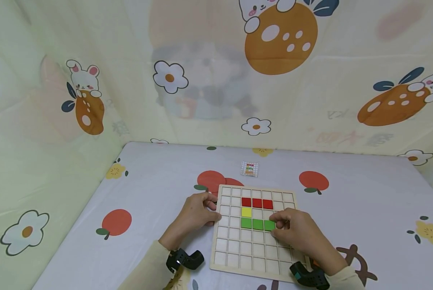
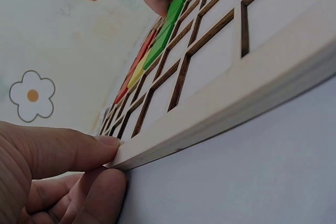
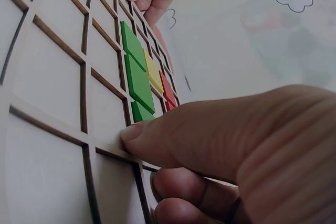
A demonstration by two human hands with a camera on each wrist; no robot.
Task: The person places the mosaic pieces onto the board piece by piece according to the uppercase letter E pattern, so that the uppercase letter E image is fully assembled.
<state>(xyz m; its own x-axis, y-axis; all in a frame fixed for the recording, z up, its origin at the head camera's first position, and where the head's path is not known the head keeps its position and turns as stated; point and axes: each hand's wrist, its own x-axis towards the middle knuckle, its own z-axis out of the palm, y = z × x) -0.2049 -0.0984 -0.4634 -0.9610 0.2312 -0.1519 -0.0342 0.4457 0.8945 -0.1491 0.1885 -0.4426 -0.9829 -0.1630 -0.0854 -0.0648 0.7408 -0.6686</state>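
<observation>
Surface: counter (image 1: 365, 201) covered with a pale cloth printed with red fruit and flowers; printed fabric walls rise behind it and at both sides.

Grid board: wooden grid board (image 1: 254, 231) lying flat on the counter, near the front edge and between the two hands; square cells separated by thin slots.

Red tiles: three red tiles (image 1: 257, 203) side by side in one row of the upper part of the board.

Yellow tile: one yellow tile (image 1: 246, 212) directly below the leftmost red tile.

Green tiles: three green tiles (image 1: 257, 224) in the row below the yellow tile; the rightmost one lies under the right fingertips.

Left hand: left hand (image 1: 196, 215) at the left edge of the board; thumb and curled fingers (image 2: 92, 153) pinch the board's edge, as the left wrist view shows close up; the hand rests on the counter.

Right hand: right hand (image 1: 297, 231) over the right part of the board; fingers curled, with the tips pinching the rightmost green tile; in the right wrist view the thumb (image 3: 157, 135) presses the board beside that tile.

Pattern card: small card (image 1: 250, 168) printed with a coloured grid, lying flat on the counter behind the board and well apart from both hands.

Wrist units: black wrist devices (image 1: 184, 259) strapped on both forearms, at the ends of pale sleeves.
</observation>
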